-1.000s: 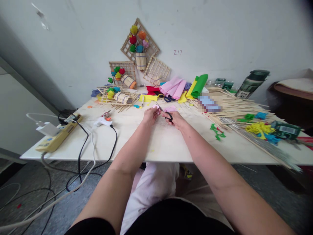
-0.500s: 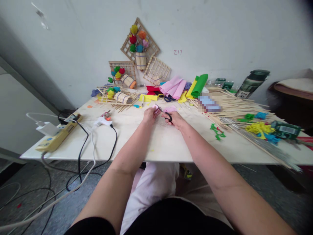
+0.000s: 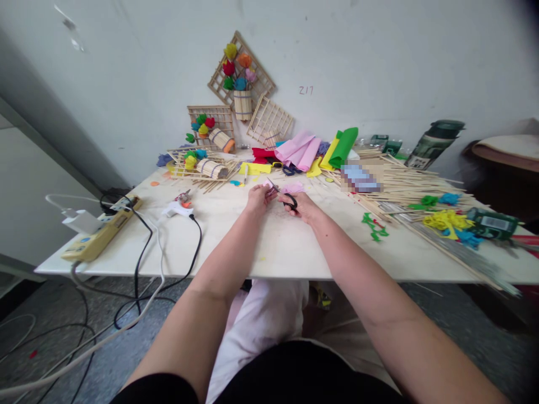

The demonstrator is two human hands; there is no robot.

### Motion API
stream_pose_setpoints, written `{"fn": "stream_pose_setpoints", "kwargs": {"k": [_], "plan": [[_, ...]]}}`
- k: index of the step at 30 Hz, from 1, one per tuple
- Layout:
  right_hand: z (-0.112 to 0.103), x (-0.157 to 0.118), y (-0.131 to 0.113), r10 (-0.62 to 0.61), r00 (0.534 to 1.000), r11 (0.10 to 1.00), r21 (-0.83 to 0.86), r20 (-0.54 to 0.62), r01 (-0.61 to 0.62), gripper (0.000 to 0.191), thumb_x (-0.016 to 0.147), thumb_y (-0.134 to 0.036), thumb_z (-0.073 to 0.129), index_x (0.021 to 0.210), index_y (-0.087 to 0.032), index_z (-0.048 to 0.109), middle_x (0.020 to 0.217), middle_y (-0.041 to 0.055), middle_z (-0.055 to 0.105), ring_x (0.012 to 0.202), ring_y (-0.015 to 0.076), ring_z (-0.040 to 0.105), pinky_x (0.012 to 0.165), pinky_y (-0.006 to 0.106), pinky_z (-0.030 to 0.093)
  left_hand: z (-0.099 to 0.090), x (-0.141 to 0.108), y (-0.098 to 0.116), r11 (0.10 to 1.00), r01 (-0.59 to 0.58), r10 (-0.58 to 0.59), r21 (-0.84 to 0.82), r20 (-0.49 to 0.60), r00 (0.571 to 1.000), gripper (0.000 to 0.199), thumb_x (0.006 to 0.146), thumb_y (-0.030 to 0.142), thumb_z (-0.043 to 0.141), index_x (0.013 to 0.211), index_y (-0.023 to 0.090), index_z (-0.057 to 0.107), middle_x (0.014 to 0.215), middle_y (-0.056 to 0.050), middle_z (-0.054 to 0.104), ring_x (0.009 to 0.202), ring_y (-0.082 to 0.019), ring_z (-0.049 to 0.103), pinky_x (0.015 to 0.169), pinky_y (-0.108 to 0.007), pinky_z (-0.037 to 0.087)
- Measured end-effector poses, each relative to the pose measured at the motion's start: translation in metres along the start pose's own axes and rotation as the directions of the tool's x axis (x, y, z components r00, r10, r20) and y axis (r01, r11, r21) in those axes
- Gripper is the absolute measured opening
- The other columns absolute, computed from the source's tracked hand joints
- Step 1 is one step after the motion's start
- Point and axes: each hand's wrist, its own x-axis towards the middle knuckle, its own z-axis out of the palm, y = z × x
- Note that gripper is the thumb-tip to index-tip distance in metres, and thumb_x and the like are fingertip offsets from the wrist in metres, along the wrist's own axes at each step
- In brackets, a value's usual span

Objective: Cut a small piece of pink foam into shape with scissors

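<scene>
Near the middle of the table, my left hand (image 3: 258, 197) is closed on a small pink piece (image 3: 268, 184), mostly hidden by the fingers. Black-handled scissors (image 3: 290, 202) are gripped in my right hand (image 3: 302, 206), just to the right. Their blades point up and left toward the pink piece; whether they touch it is too small to tell. Behind my right hand lies more pink material (image 3: 293, 187) on the table.
A white glue gun (image 3: 179, 209) and a yellow power strip (image 3: 90, 238) with cables are at the left. Stick crafts with coloured flowers (image 3: 242, 104) stand behind. Folded coloured sheets (image 3: 300, 150) lie at the back, thin sticks (image 3: 415, 182) and a dark bottle (image 3: 435, 145) at the right.
My left hand has shifted very slightly to the right, and the scissors in my right hand have turned a little. Nothing else has visibly moved.
</scene>
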Motion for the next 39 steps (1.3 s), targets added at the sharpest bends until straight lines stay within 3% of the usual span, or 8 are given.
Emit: {"fn": "stream_pose_setpoints", "kwargs": {"k": [7,18,39], "plan": [[-0.0039,0.0033,0.0036,0.014,1.000,0.999,-0.030,0.006,-0.013,0.028,0.075,-0.037,0.073,0.078,-0.011,0.063,0.046,-0.0039,0.049,0.033,0.0028,0.036,0.030,0.014,0.026,0.0005,-0.0009,-0.0009,1.000,0.013,-0.014,0.017,0.017,1.000,0.011,0.083,0.007,0.054,0.073,0.011,0.054,0.071,-0.008,0.067,0.063,-0.013,0.064,0.071,-0.027,0.052],[-0.0033,0.0036,0.0030,-0.024,1.000,1.000,0.017,0.000,0.024,0.029,0.068,-0.033,0.079,0.074,-0.011,0.062,0.065,0.0014,0.060,0.039,0.0018,0.041,0.028,0.013,0.026,-0.0009,0.0001,-0.0019,1.000,0.010,-0.011,0.026,0.033,0.999,0.012,0.083,0.007,0.052,0.073,0.012,0.054,0.068,-0.006,0.065,0.064,-0.013,0.064,0.072,-0.028,0.052],[-0.0009,0.0031,0.0012,-0.027,1.000,1.000,-0.008,-0.011,0.027,0.020,0.072,-0.024,0.075,0.069,-0.010,0.061,0.060,-0.0004,0.056,0.038,0.0010,0.037,0.028,0.012,0.024,-0.0003,0.0005,-0.0011,1.000,0.012,-0.011,-0.013,0.018,1.000,0.009,0.080,0.008,0.054,0.073,0.012,0.054,0.069,-0.007,0.065,0.062,-0.013,0.063,0.070,-0.028,0.051]]}}
